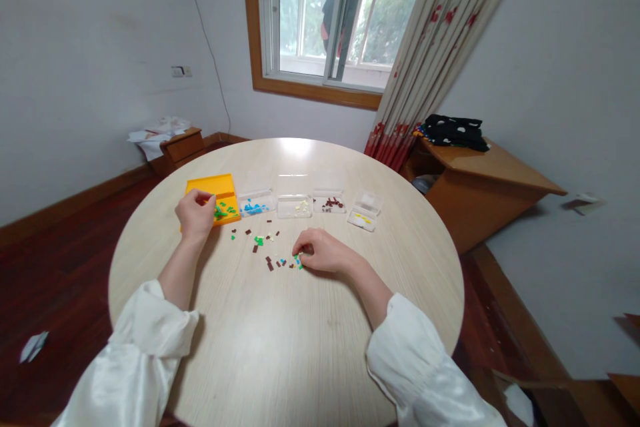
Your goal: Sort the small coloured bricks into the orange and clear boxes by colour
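Note:
My left hand (195,215) is at the left side of an open yellow box (213,184), thumb and fingers drawn together over small green bricks (227,211). Whatever is between those fingertips is too small to make out. On the tabletop, my right hand (324,251) curls its fingers down at the right end of a scatter of small bricks, touching or beside a few green and blue ones (299,261). Its grip is partly hidden. Loose brown bricks (270,265) and a green cluster (259,240) lie between the two hands.
Along the back stand clear boxes with blue bricks (256,207), cream bricks (301,206), brown bricks (333,203) and yellow bricks (362,219), lids raised. They rest on a round wooden table (280,347). A brown desk (480,173) holds dark cloth at right.

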A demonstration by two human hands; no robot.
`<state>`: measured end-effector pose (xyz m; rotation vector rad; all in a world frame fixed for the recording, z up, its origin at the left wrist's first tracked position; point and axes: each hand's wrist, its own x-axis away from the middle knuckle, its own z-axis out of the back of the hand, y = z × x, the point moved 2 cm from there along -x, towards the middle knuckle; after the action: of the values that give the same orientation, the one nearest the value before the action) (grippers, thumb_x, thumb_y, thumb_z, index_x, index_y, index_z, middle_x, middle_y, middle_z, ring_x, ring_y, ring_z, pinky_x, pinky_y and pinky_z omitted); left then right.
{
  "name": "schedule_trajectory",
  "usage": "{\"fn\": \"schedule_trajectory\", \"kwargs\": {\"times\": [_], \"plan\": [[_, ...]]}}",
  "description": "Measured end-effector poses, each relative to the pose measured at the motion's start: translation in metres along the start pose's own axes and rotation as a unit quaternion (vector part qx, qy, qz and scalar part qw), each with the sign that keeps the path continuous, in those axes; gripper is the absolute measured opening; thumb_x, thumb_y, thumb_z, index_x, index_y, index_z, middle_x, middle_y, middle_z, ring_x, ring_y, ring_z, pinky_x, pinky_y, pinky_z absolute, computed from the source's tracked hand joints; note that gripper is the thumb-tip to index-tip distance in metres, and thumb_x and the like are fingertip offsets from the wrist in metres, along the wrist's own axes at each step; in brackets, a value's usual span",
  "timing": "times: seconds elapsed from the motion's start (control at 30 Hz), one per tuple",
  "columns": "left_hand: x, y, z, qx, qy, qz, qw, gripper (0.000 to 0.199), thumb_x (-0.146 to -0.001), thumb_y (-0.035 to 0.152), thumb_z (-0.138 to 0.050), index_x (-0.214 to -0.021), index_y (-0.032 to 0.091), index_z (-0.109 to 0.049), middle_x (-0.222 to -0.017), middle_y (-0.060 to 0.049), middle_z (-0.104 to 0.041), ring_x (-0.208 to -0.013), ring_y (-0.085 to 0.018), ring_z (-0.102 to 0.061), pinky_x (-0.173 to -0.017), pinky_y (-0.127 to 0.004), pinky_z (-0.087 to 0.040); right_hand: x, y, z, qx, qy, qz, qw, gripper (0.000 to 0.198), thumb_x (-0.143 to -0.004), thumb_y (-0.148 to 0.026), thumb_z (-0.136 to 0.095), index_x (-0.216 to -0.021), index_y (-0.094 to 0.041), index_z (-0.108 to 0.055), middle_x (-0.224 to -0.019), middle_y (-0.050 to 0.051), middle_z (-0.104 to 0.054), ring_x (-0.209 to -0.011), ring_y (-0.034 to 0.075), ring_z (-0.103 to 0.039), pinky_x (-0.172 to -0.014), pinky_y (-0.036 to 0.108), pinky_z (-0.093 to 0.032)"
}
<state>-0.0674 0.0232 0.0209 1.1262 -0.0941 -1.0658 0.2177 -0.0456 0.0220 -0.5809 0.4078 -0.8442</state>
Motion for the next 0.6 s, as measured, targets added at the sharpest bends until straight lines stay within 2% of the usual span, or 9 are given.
{"fn": "schedule_trajectory", "kwargs": {"times": [0.27,0.6], "plan": [[-0.003,-0.005,-0.004,-0.046,-0.030,0.013,0.998,0.002,-0.064,0.019,-0.056,-0.065,0.018,-0.057,-0.071,-0.003,-0.063,-0.068,-0.019,-0.058,-0.067,-0.030,-0.045,0.000,0.001,0.000,-0.004,0.001,-0.005,1.000,0.025,-0.064,-0.002,-0.054,-0.078,-0.013,-0.071,-0.075,0.004,-0.063,-0.065,0.011,-0.051,-0.065,0.023,-0.041],[-0.005,-0.010,-0.005,-0.052,-0.027,0.013,0.998,0.005,-0.062,0.016,-0.054,-0.064,0.019,-0.057,-0.070,-0.003,-0.063,-0.071,-0.020,-0.059,-0.072,-0.031,-0.045,0.000,0.000,0.000,-0.004,0.001,-0.010,1.000,0.024,-0.064,-0.003,-0.055,-0.077,-0.014,-0.071,-0.075,0.003,-0.061,-0.066,0.010,-0.051,-0.065,0.022,-0.041]]}}
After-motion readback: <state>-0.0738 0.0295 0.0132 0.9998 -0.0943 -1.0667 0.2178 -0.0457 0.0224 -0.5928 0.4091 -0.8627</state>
